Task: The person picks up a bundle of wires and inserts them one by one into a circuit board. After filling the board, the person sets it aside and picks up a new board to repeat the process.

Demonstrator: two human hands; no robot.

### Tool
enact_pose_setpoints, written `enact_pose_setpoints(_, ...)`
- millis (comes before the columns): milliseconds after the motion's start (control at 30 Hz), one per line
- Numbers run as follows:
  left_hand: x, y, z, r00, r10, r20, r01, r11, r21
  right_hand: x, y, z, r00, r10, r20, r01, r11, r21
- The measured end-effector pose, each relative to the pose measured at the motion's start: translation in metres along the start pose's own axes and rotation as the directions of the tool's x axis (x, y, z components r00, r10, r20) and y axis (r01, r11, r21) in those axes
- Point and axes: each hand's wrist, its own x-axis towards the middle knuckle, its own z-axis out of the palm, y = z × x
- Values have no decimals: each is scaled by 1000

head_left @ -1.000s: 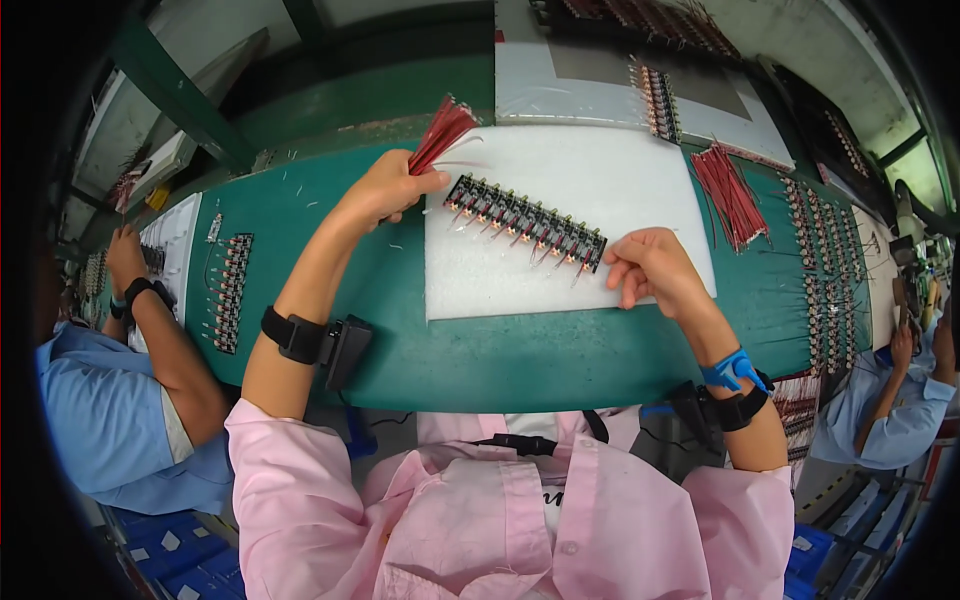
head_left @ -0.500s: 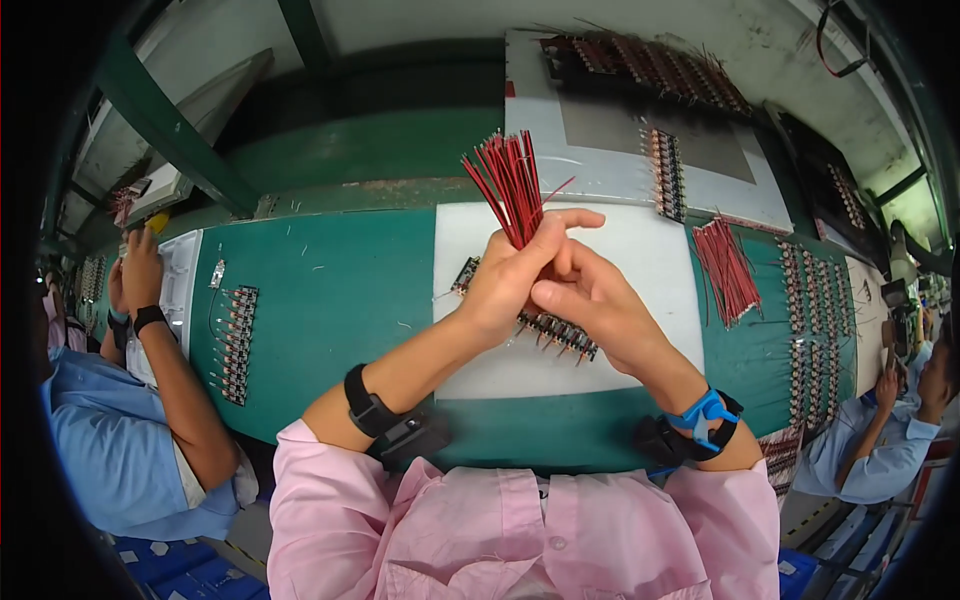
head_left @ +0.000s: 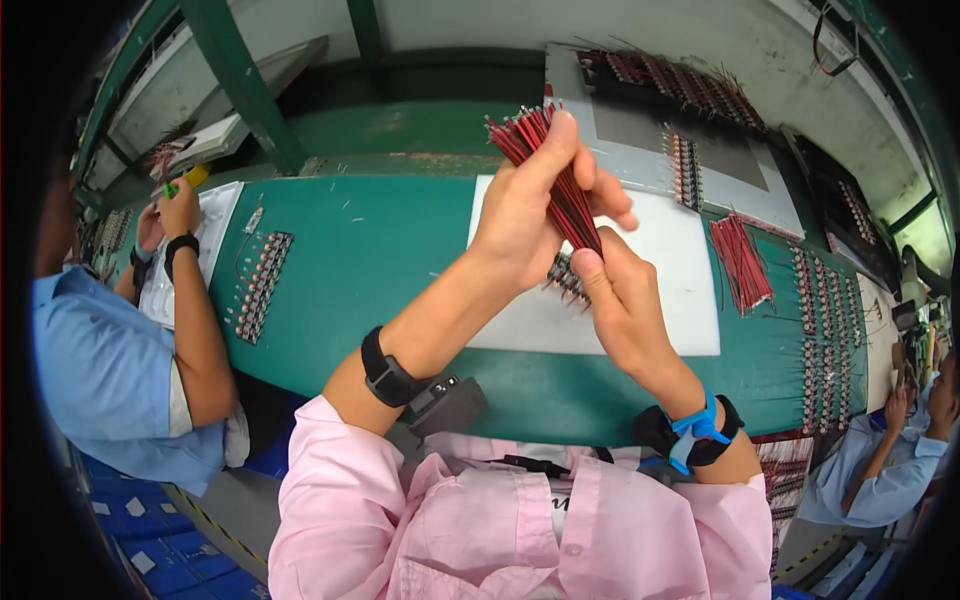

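Note:
A thick bundle of red and black wires point(head_left: 573, 208) slants above the white mat point(head_left: 650, 335), its bare tips up and to the left. My left hand point(head_left: 522, 218) is closed around the upper part, thumb laid along the wires and fingers behind them. Lower down, my right hand point(head_left: 632, 305) pinches the bundle's bottom end between thumb and fingers. Beneath the hands, a strip of small circuit boards point(head_left: 567, 282) lies on the mat, mostly hidden by them.
More red wires point(head_left: 740, 262) lie right of the mat, beside rows of circuit boards point(head_left: 825, 330). Another board strip point(head_left: 265, 285) rests on the green table point(head_left: 370, 290) at left. Behind the mat stands a grey-white surface point(head_left: 745, 200) with boards. Co-workers in blue sit on both sides.
The bundle has tilted and sits lower in my hands. My left hand has turned upward along it, and my right hand has come to its bottom end. The whole view has shifted.

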Motion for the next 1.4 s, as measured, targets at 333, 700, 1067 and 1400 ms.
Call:
enact_pose_setpoints(333,-47,36,14,499,150,854,165,950,-263,-57,-30,12,763,-51,644,-533,516,671)
enact_pose_setpoints(700,-46,49,35,979,152,139,-140,986,-92,-41,-38,0,899,-427,102,387,663,-641)
enact_pose_setpoints(1067,-19,86,-68,976,-32,213,-93,830,551,-33,-7,-41,919,268,290,-384,778,497)
enact_pose_setpoints(1400,-6,-39,-30,891,-453,-21,450,879,156,19,24,-5,908,337,247,-411,829,379)
